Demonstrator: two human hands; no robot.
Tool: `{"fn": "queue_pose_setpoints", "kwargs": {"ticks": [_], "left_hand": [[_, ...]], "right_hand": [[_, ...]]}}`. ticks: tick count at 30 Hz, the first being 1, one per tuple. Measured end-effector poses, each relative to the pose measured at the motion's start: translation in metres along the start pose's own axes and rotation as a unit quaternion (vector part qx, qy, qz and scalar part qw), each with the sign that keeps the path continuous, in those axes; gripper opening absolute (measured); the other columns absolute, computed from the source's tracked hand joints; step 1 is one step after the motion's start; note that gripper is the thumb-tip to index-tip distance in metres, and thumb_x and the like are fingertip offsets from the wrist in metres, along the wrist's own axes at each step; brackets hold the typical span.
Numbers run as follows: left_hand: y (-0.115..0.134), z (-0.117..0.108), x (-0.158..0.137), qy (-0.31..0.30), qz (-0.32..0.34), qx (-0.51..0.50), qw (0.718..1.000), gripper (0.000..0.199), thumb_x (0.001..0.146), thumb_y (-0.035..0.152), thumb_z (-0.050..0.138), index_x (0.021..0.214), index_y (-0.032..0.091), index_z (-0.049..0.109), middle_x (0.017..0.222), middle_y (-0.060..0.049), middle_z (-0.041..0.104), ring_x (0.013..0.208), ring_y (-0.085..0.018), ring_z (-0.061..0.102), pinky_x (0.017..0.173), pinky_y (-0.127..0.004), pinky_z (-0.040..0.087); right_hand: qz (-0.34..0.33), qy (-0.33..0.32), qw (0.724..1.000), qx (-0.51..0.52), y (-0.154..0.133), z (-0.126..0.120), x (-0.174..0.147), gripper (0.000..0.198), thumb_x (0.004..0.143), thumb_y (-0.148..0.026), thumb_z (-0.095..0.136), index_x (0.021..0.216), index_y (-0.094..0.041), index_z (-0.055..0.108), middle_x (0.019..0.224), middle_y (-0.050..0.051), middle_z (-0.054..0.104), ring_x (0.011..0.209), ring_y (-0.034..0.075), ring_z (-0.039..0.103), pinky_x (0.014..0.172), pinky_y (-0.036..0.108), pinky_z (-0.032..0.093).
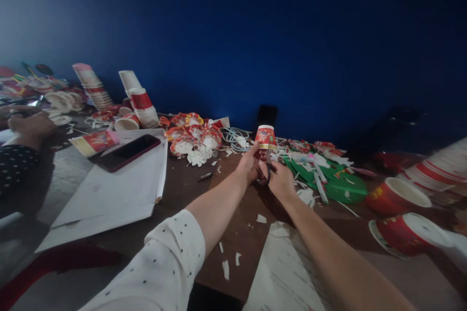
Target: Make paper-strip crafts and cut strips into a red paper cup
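Ahead of me, above the table, my left hand [251,164] is closed on a red paper cup [265,137] with a white base turned upward and a yellow band below. My right hand [281,179] grips a pair of scissors [269,167], whose blades point up against the lower edge of the cup. Part of the scissors' handle is hidden by my fingers. Behind the cup, a dark phone-like object [267,114] leans at the wall. White paper scraps [261,218] are scattered around and below my hands.
To the left are a phone [129,152] on a white board [109,194], cut red-and-white cups [195,136] and stacked cups [140,102]. A co-worker's hand [32,124] is at far left. Green sheets [345,184], markers [320,187] and red cups [397,194] lie right. Printed paper [280,272] is nearest me.
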State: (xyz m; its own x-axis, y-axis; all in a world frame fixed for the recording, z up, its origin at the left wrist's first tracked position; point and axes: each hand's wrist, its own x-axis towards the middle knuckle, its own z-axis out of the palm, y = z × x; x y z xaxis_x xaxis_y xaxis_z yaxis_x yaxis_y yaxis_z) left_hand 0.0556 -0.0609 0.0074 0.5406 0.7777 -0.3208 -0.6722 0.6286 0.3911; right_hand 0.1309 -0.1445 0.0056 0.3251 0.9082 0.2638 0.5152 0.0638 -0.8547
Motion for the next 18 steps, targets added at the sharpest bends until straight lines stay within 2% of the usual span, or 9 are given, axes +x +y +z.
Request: {"fn": "queue_pose_setpoints", "kwargs": {"ticks": [3,7,13,18], "left_hand": [[0.002,0.001,0.0,0.007,0.015,-0.011,1.0,0.031,0.077,0.036,0.069,0.065,0.015,0.05,0.05,0.003,0.049,0.04,-0.006,0.047,0.043,-0.018,0.04],[0.003,0.001,-0.001,0.024,0.02,0.024,0.999,0.029,0.08,0.034,0.066,0.065,0.015,0.05,0.046,0.004,0.046,0.037,-0.007,0.045,0.04,-0.019,0.038],[0.0,0.005,-0.008,-0.008,-0.011,0.132,0.991,0.032,0.088,0.034,0.049,0.062,0.015,0.052,0.04,-0.001,0.048,0.033,-0.013,0.046,0.037,-0.024,0.036],[0.0,0.007,-0.01,-0.004,0.0,0.13,0.992,0.031,0.089,0.031,0.048,0.063,0.014,0.054,0.037,0.0,0.048,0.029,-0.013,0.042,0.036,-0.024,0.033]], "right_hand": [[-0.016,-0.006,1.0,-0.007,0.004,0.001,0.0,0.042,0.076,-0.059,0.059,0.064,-0.019,0.061,0.053,0.002,0.06,0.05,0.015,0.053,0.049,0.025,0.04],[-0.006,-0.009,1.0,0.004,0.007,0.0,0.001,0.042,0.075,-0.059,0.06,0.068,-0.018,0.063,0.055,0.002,0.061,0.05,0.016,0.054,0.049,0.025,0.039],[0.003,0.012,1.0,-0.012,0.003,-0.005,0.003,0.041,0.077,-0.058,0.059,0.071,-0.018,0.065,0.054,0.002,0.062,0.05,0.017,0.056,0.05,0.025,0.038],[-0.017,0.022,0.999,-0.038,0.006,-0.004,0.003,0.042,0.079,-0.058,0.055,0.069,-0.018,0.064,0.054,0.003,0.062,0.052,0.017,0.058,0.052,0.025,0.039]]}}
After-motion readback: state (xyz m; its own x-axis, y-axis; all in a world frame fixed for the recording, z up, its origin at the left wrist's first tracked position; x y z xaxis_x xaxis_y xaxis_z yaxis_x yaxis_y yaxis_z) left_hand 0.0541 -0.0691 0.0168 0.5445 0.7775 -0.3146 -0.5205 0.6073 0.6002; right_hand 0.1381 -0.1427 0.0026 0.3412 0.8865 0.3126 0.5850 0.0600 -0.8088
